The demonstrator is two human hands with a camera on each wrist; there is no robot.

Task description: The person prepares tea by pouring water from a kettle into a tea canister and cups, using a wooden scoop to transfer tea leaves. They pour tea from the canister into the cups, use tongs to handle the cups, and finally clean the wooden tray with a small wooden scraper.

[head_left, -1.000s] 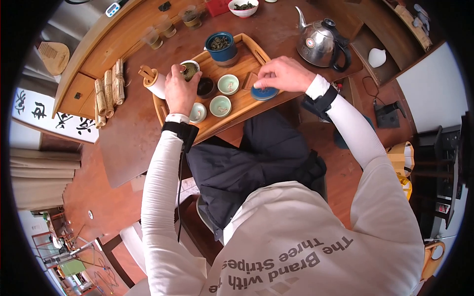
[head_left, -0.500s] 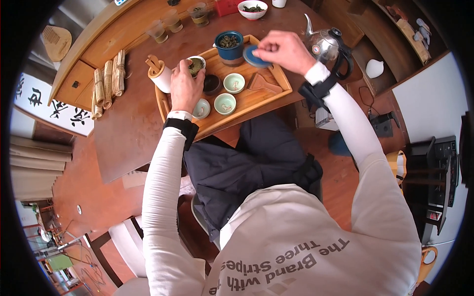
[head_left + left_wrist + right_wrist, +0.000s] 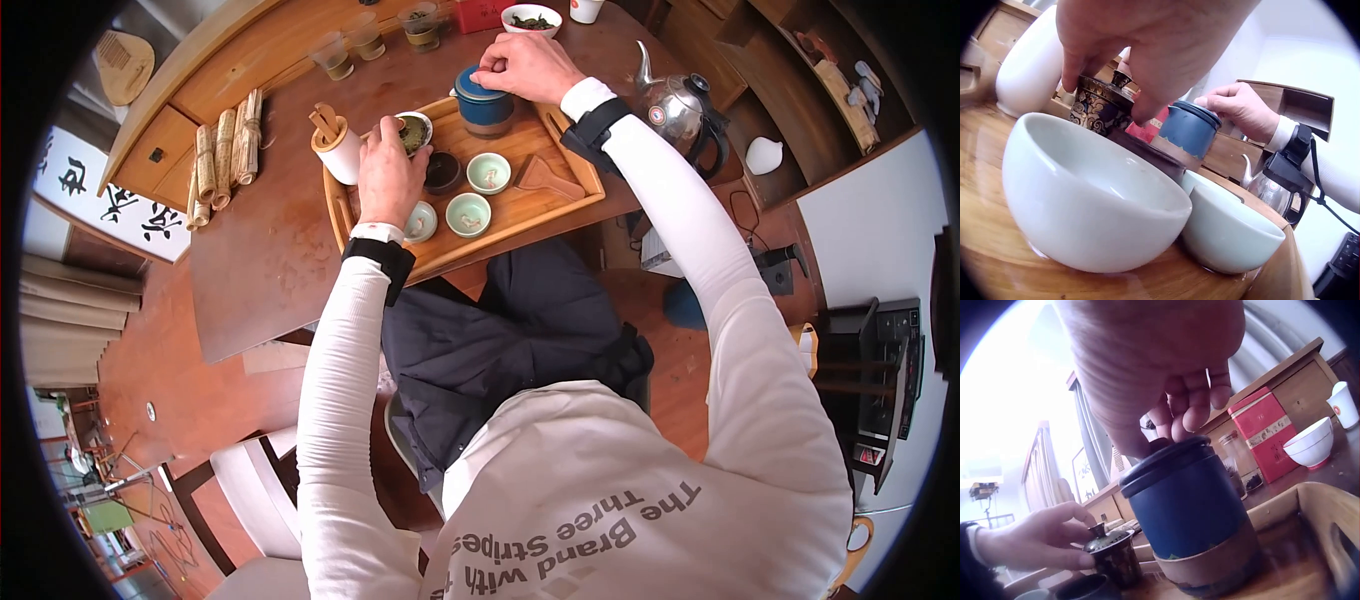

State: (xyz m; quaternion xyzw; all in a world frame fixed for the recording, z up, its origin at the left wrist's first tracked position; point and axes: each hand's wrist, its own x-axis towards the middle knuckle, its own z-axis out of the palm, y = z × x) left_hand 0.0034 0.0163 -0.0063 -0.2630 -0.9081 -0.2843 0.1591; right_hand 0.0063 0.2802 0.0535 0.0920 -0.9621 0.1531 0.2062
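On the tray [image 3: 450, 262], my left hand [image 3: 392, 178] grips a small gaiwan [image 3: 1099, 106] with a dark gold pattern and a knobbed lid, thumb and fingers on opposite sides. At the tray's far side stands a blue tea canister [image 3: 1191, 506] with a brown band. Its blue lid [image 3: 481, 84] sits on top, and my right hand [image 3: 532, 70] pinches that lid from above. Pale green teacups [image 3: 489, 173] and a dark cup [image 3: 442, 173] stand between the hands and my body.
A brown wooden piece [image 3: 548, 180] lies at the tray's right. Left of the gaiwan is a white holder [image 3: 338, 160] with wooden tools. A kettle [image 3: 680, 110] stands to the right. Behind are a bowl of leaves [image 3: 531, 18], a red box [image 3: 1264, 434] and several glass cups [image 3: 333, 60].
My right hand has carried the blue lid from the tray's near right side up and over onto the canister, covering the leaves. The left hand has stayed at the gaiwan.
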